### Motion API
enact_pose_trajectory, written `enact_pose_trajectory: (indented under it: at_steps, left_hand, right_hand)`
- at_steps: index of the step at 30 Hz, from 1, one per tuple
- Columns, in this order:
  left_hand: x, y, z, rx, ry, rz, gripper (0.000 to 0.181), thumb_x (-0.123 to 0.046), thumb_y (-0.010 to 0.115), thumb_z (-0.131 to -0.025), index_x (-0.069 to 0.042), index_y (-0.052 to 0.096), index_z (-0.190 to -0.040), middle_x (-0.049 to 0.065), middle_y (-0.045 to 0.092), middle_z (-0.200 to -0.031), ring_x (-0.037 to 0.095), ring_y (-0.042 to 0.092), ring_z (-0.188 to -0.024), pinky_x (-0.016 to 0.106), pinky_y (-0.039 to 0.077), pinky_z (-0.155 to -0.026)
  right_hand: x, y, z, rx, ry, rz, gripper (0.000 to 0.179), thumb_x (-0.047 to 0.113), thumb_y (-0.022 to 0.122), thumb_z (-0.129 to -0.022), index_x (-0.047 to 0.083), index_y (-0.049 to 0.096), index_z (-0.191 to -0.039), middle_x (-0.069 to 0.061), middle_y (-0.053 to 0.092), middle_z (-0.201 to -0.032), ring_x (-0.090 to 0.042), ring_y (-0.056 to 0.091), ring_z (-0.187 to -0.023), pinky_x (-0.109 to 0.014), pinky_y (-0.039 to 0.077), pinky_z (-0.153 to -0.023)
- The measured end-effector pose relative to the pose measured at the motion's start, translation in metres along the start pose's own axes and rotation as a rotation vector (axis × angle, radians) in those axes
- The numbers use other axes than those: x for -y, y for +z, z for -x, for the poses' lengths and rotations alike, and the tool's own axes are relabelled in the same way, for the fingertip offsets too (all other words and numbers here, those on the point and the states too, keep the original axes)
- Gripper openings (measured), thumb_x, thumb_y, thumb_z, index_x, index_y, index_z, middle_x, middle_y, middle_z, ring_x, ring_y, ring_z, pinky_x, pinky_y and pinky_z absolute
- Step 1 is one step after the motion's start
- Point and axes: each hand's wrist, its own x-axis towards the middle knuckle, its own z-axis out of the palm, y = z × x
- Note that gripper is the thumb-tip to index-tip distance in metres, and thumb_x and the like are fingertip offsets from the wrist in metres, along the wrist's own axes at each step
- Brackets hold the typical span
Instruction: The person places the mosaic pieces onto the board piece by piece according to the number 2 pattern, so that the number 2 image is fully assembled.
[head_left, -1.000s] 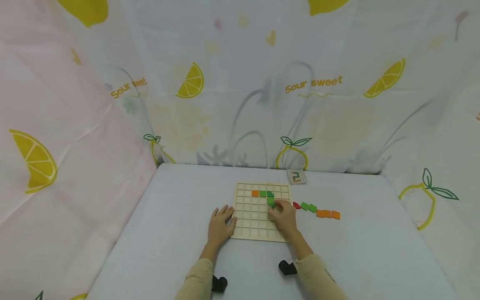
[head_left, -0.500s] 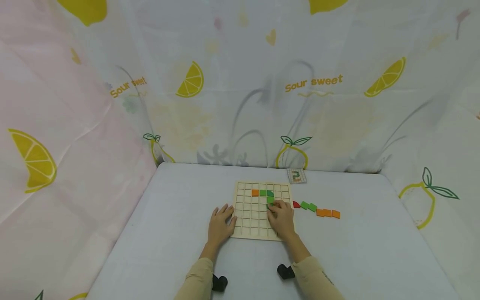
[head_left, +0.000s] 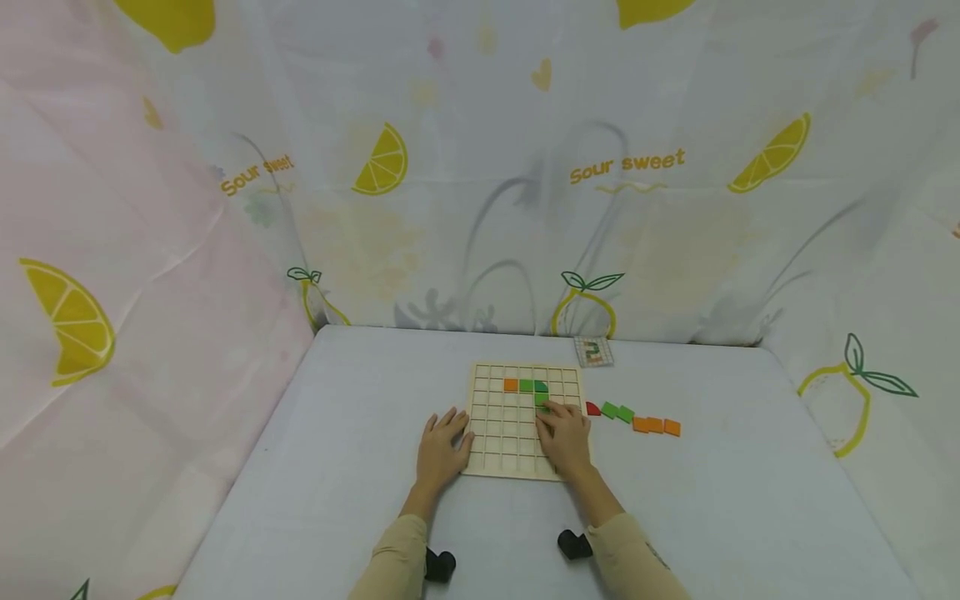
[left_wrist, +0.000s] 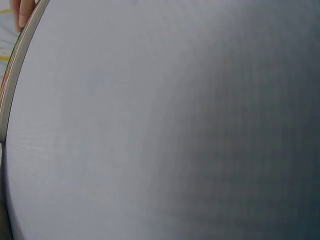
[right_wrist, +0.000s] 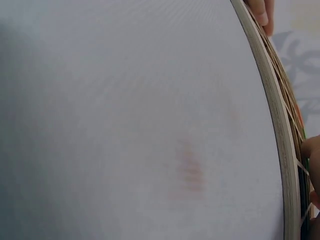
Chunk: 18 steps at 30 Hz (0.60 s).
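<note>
A square wooden grid board (head_left: 502,442) lies on the table in the head view. My left hand (head_left: 442,450) rests at its left edge, fingers extended and thumb on the frame. My right hand (head_left: 566,437) is over the board's right half, thumb and fingertips together at the cell below a light green tile (head_left: 541,400); they largely cover the small green tile there. Set in the upper cells are an orange tile (head_left: 511,385), another light green tile (head_left: 526,386) and a dark green rounded tile (head_left: 541,387). The right wrist view catches right-hand fingers (right_wrist: 312,155) at the board's edge.
Right of the board lie a red quarter-round tile (head_left: 592,409), two green tiles (head_left: 617,412) and a row of three orange tiles (head_left: 655,426). A small pattern card (head_left: 594,352) sits behind the board's right corner. Black wrist-worn pieces (head_left: 439,567) show beside the sleeves.
My right hand has brought the small green tile slightly left and down onto the cell below the light green one, its fingers now covering it. The left hand stays still.
</note>
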Motion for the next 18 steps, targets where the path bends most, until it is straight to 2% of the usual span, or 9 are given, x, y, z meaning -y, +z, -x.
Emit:
enact_pose_trajectory:
  at_steps: [2,4,8,11,15,18]
  left_hand:
    - [0.000,0.001,0.000,-0.001,0.002,0.000,0.032,-0.013,0.069,-0.079,0.002,0.069,-0.107,0.013,0.068,-0.110,0.032,0.061,-0.111,0.054,0.037,-0.102]
    - [-0.001,0.000,0.001,-0.002,0.002,0.000,0.031,-0.012,0.069,-0.078,0.002,0.069,-0.107,0.013,0.069,-0.109,0.032,0.061,-0.110,0.054,0.037,-0.102]
    - [-0.002,-0.001,0.000,-0.003,0.003,0.002,0.031,-0.012,0.069,-0.079,0.001,0.069,-0.107,0.013,0.068,-0.109,0.032,0.061,-0.110,0.054,0.037,-0.103]
    - [-0.003,-0.002,-0.001,-0.004,0.009,0.000,0.032,-0.013,0.069,-0.079,0.001,0.068,-0.107,0.014,0.068,-0.110,0.032,0.061,-0.110,0.054,0.037,-0.103]
    - [-0.003,-0.002,0.000,-0.008,0.009,-0.006,0.032,-0.012,0.070,-0.078,0.002,0.069,-0.106,0.014,0.068,-0.109,0.032,0.061,-0.110,0.053,0.037,-0.102]
    - [-0.002,-0.002,0.000,-0.003,0.002,-0.007,0.032,-0.013,0.069,-0.079,0.001,0.069,-0.107,0.013,0.068,-0.110,0.031,0.061,-0.110,0.053,0.037,-0.103]
  right_hand:
    - [-0.002,-0.007,0.003,0.042,0.004,-0.006,0.023,0.017,0.065,-0.087,0.005,0.072,-0.105,-0.013,0.060,-0.125,-0.036,0.047,-0.107,-0.055,0.035,-0.082]
    - [-0.006,-0.015,0.005,0.040,0.005,-0.026,0.027,0.018,0.065,-0.087,0.004,0.069,-0.110,-0.015,0.056,-0.129,-0.039,0.046,-0.108,-0.056,0.034,-0.082]
    - [-0.023,-0.036,0.001,-0.089,0.017,-0.057,0.028,0.011,0.067,-0.084,-0.002,0.067,-0.109,-0.021,0.059,-0.122,-0.045,0.049,-0.102,-0.060,0.037,-0.077]
    - [-0.043,-0.056,-0.003,-0.129,0.091,-0.040,0.029,0.004,0.065,-0.081,-0.006,0.066,-0.108,-0.026,0.060,-0.117,-0.049,0.049,-0.101,-0.063,0.037,-0.077]
    - [-0.070,-0.079,-0.003,0.009,0.257,0.034,0.039,0.006,0.059,-0.080,-0.006,0.060,-0.117,-0.029,0.055,-0.124,-0.053,0.042,-0.109,-0.067,0.033,-0.083]
    - [-0.085,-0.088,-0.002,0.105,0.316,0.079,0.041,0.011,0.059,-0.081,-0.006,0.059,-0.119,-0.029,0.052,-0.128,-0.056,0.038,-0.112,-0.069,0.030,-0.084]
